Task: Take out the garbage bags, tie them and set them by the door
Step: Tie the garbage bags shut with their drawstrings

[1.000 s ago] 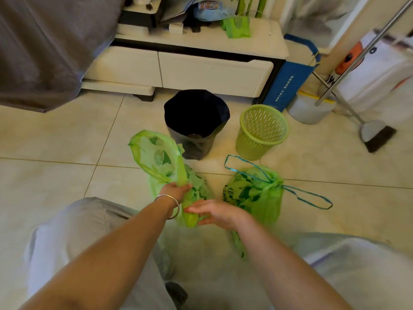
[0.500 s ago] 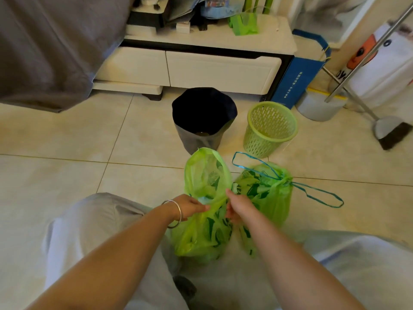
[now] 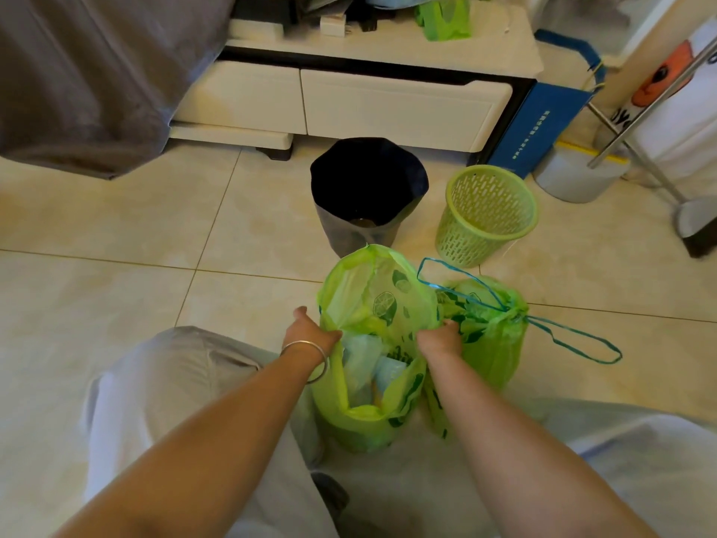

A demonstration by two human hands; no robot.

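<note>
An open green garbage bag (image 3: 382, 304) with a lemon print stands on the floor between my knees, light rubbish showing inside. My left hand (image 3: 310, 331), a bangle on its wrist, grips the bag's left rim. My right hand (image 3: 442, 337) grips the right rim, so the mouth is spread wide. Just right of it sits a second green garbage bag (image 3: 490, 343), its top cinched by a blue drawstring (image 3: 574, 343) that loops over the tiles.
A bin lined with a black bag (image 3: 368, 196) and an empty green mesh basket (image 3: 487, 215) stand beyond the bags. Behind them is a white TV cabinet (image 3: 388, 102). A grey cloth (image 3: 89, 71) hangs at the left. A broom (image 3: 694, 223) and blue bag (image 3: 539, 122) are at the right.
The bag's top was gathered in my left hand; both hands then took its rim and pulled it apart, so the mouth now stands wide open. The view moved closer.
</note>
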